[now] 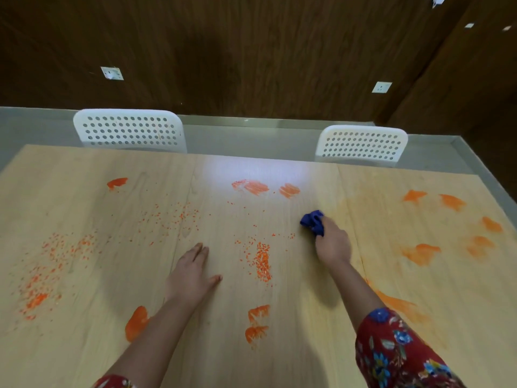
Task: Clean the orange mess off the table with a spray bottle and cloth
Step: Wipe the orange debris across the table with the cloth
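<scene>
Curled fingers of the right hand (333,245) clutch a bunched blue cloth (312,222), pressing it down on the pale wooden table (84,359) a little right of the middle. The wad sticks out of the fist toward the far left corner; it is too crumpled to show any long axis. The left hand (193,271) lies flat on the tabletop with fingers straight and together, thumb spread to the side, holding nothing.

From the head view, the orange mess is all around the hands. Thick orange smears (256,187) sit just beyond the cloth toward the far edge, and more lie near the left forearm and in front of the person. A dense strip of orange granules (263,261) lies between the two hands, its length running away from the person, with looser scatter (53,264) spread across the left half. Right of the cloth, paler washed-out smears (419,253) cover the right side of the table.

A red floral sleeve (391,351) covers the right upper arm. Two white perforated chairs (130,130) (362,145) stand against the table's far edge, before a dark wood-panelled wall (251,51) with two wall sockets (112,73) (382,87).
</scene>
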